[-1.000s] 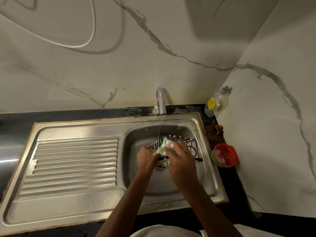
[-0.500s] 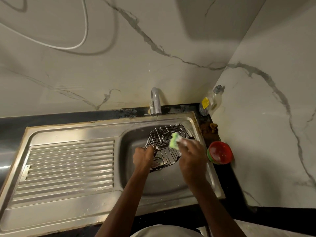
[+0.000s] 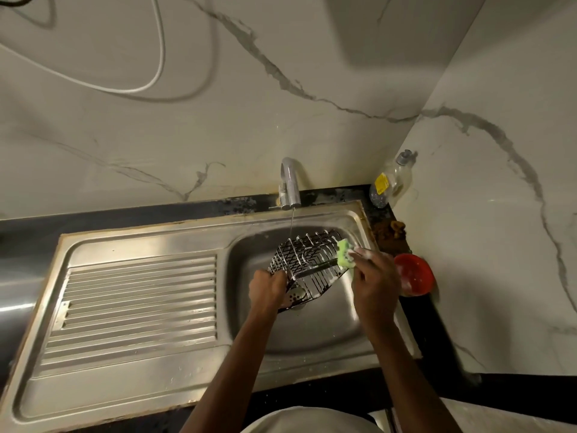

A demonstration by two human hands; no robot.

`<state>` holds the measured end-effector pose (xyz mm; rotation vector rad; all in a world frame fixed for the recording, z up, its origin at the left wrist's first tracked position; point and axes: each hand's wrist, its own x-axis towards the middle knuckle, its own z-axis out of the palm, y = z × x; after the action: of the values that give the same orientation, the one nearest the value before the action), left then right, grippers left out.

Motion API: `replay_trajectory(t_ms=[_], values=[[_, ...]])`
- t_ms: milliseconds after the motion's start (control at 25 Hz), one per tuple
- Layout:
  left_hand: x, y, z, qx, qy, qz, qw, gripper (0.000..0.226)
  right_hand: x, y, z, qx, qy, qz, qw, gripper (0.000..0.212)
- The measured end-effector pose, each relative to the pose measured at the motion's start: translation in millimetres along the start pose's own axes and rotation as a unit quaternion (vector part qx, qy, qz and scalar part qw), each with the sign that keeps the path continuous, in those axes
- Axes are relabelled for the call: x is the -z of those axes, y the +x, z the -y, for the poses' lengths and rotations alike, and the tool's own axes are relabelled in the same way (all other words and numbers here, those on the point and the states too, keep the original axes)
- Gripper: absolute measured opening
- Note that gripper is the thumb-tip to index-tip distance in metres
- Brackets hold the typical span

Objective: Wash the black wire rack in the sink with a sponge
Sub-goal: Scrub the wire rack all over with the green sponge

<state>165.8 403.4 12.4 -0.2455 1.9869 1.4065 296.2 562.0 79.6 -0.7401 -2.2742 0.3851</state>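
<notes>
Black wire rack (image 3: 307, 267), streaked with white suds, sits tilted in the steel sink basin (image 3: 315, 335), its lower corner over the drain and its upper edge leaning toward the back wall of the bowl. Your left hand (image 3: 268, 290) grips the rack's near left corner, fingers curled round the wire. Your right hand (image 3: 376, 284) pinches a soapy green sponge (image 3: 344, 253) and presses it against the rack's upper right edge, close to the right wall of the basin, so you have little room on that side. A thin stream of water falls from the chrome tap (image 3: 290, 184) just behind the rack's top edge. To the left, the ribbed steel draining board (image 3: 137, 307) lies flat beside the bowl, and the front half of the basin below the rack gives you open space. On the dark counter strip at the right sit a red bowl (image 3: 413, 273), just beside your right wrist, and a clear soap bottle (image 3: 392, 179) in the corner against the marble wall.
</notes>
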Motion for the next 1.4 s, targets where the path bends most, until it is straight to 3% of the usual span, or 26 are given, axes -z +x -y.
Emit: replay_trajectory(t_ms=[80, 160, 240, 280, 400, 480, 520, 640, 720, 800, 920, 1080, 1160, 1280, 1320, 1400], values=[[0.9, -23.6, -17.8, 0.0, -0.005, 0.004, 1.0, 0.041, -3.8, -9.6, 27.2, 0.023, 0.024, -0.011, 0.999, 0.026], [-2.4, -32.6, -20.8, -0.006, -0.03, 0.016, 0.999, 0.03, -0.8, -28.1, 64.1, 0.173, 0.054, 0.041, 0.983, 0.019], [-3.7, -30.7, -20.2, -0.002, -0.007, 0.008, 1.0, 0.028, 1.5, -28.4, 66.1, 0.238, 0.046, 0.065, 0.968, 0.019], [-2.8, -24.9, -17.3, -0.014, 0.015, 0.0, 1.0, 0.035, 1.3, -21.8, 54.4, 0.206, 0.047, 0.041, 0.977, 0.018], [2.6, 1.2, 3.7, -0.028, 0.017, 0.009, 0.999, 0.041, 6.1, 5.0, 11.3, -0.018, 0.032, -0.045, 0.998, 0.022], [5.9, -4.0, -3.2, -0.031, 0.02, -0.022, 0.999, 0.036, 1.3, 2.8, 9.6, -0.059, 0.028, -0.054, 0.996, 0.027], [6.9, -4.9, -4.2, -0.032, 0.023, -0.036, 0.999, 0.034, -4.0, -3.5, 20.7, -0.03, 0.048, -0.052, 0.997, 0.025], [6.3, -1.8, -6.7, -0.036, 0.018, -0.037, 0.998, 0.039, -7.6, -26.1, 62.3, 0.177, 0.108, -0.003, 0.978, 0.012], [8.8, -2.6, -9.6, -0.032, 0.021, -0.015, 0.999, 0.038, -6.5, -21.9, 58.7, 0.238, 0.087, 0.008, 0.967, 0.018], [13.0, -13.2, -16.2, -0.034, 0.019, -0.023, 0.999, 0.031, -4.8, -4.3, 32.8, 0.175, 0.055, -0.017, 0.983, 0.018], [19.3, -21.2, -16.7, -0.071, 0.066, -0.034, 0.995, 0.044, 0.6, 21.3, -2.0, 0.008, 0.025, -0.046, 0.999, 0.015], [17.2, -17.5, -11.0, -0.095, 0.094, -0.012, 0.991, 0.04, -9.1, 30.8, 22.3, -0.049, 0.074, -0.061, 0.994, 0.019], [11.9, -25.4, -16.2, -0.111, 0.094, -0.014, 0.989, 0.035, -18.8, 17.8, 57.0, 0.004, 0.108, -0.026, 0.994, 0.019], [13.7, -37.2, -20.9, -0.125, 0.058, -0.004, 0.99, 0.026, -24.4, -14.6, 82.0, 0.231, 0.097, 0.063, 0.966, 0.018], [15.7, -37.6, -21.0, -0.121, 0.046, 0.007, 0.992, 0.022, -23.5, -9.0, 71.6, 0.271, 0.079, 0.075, 0.957, 0.018], [21.5, -33.6, -17.0, -0.118, 0.063, 0.006, 0.991, 0.017, -22.7, 9.0, 45.1, 0.254, 0.034, 0.051, 0.965, 0.016]])
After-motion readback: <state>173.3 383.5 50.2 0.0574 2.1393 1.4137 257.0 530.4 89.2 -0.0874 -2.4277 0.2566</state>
